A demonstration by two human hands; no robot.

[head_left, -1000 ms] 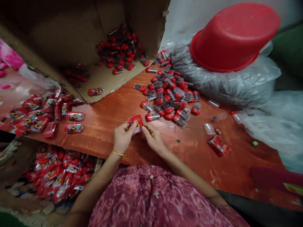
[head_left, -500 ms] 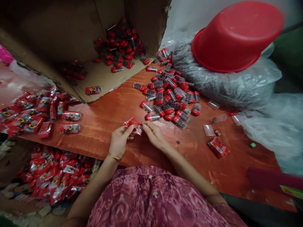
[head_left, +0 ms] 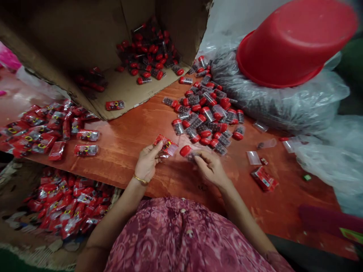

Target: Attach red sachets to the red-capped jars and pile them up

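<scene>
My left hand (head_left: 147,163) pinches a small red printed pouch (head_left: 167,145) by its near end, just above the wooden table (head_left: 133,132). My right hand (head_left: 209,166) grips a small clear vial with a red cap (head_left: 187,152), cap pointing left toward the pouch's mouth. The vial and the pouch are a short gap apart. Just beyond my right hand lies a pile of several more red-capped vials (head_left: 207,117).
A cardboard box (head_left: 85,45) on its side holds more vials at the back. Filled red pouches (head_left: 48,132) lie on the table's left and in a heap (head_left: 68,207) below its edge. An upturned red basin (head_left: 289,41) rests on plastic bags (head_left: 283,102). Flat red pouches (head_left: 263,177) lie to the right.
My right hand let go of the pouch, reached right and now holds a red-capped vial. My left hand still holds the pouch, now tilted with its mouth toward the vial.
</scene>
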